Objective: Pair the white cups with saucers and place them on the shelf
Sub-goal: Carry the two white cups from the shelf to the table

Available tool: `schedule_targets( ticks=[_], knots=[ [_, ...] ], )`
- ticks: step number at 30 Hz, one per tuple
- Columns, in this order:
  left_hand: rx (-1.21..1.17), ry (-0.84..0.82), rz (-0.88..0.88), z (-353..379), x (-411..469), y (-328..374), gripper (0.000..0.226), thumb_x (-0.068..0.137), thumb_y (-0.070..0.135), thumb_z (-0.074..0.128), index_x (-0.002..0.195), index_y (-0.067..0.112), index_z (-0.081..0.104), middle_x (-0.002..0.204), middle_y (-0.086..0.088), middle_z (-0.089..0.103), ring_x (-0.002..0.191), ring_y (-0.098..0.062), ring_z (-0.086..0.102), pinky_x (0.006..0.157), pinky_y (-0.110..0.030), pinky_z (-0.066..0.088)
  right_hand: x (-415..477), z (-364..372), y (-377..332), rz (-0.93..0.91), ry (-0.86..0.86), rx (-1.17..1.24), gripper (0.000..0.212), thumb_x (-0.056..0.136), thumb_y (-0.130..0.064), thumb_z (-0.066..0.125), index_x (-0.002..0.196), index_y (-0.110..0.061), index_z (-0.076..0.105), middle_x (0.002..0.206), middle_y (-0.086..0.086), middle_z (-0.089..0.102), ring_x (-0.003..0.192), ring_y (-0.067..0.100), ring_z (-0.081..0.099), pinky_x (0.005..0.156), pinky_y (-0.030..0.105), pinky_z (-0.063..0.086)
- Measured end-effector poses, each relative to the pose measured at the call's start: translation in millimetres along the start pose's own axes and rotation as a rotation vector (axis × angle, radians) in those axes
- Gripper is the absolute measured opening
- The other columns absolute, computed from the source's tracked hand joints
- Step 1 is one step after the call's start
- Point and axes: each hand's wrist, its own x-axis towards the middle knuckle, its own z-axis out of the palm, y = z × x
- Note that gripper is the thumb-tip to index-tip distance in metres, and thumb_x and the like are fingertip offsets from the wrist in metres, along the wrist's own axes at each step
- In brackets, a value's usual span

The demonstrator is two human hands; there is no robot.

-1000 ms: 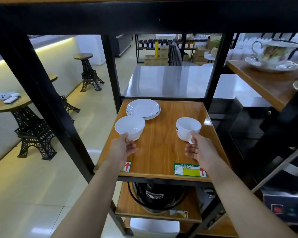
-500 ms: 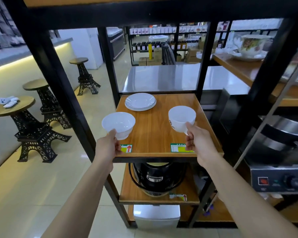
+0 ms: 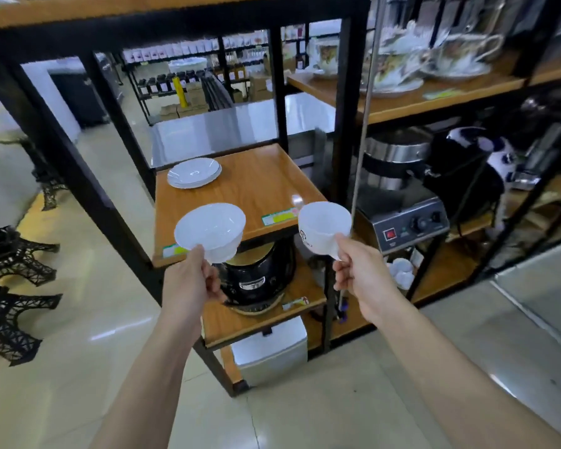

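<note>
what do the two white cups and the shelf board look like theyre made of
Left cup: thin glossy white ware, probably porcelain or opal glass; its wall lets light through.
Right cup: opaque glossy white, likely glazed ceramic, with a printed dark logo.
Shelf board: wood-grain surface with a smooth sheen, possibly laminate, on a black metal frame.

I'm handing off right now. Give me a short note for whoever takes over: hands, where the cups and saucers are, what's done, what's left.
Left hand: holds a wide white cup by its side, in the air in front of the shelf.
Right hand: holds a white cup with a logo by the handle, also off the shelf.
Saucers: stacked at the shelf's back left corner, untouched.
Done: both cups picked up.
Left: separate the saucers, set a cup on each, place the pairs on the shelf.
</note>
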Motion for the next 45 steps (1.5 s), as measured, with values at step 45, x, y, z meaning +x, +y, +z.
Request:
schedule_targets(
  ticks=[45],
  knots=[
    [0.446, -1.335, -0.298, 662.9, -592.5, -178.6, 0.049, 0.099, 0.034, 0.041, 0.057, 0.009, 0.044, 0.057, -0.008, 0.045, 0.047, -0.017, 0.039, 0.034, -0.02, 0.04, -326.6, -768.4, 97.2, 0.197, 1.33, 0.457, 0.028, 0.095, -0.026, 0.037, 0.07, -0.014, 0.04, 0.058, 0.005, 0.035, 0.048, 0.018, 0.031, 0.044, 0.024, 0.027]
  ],
)
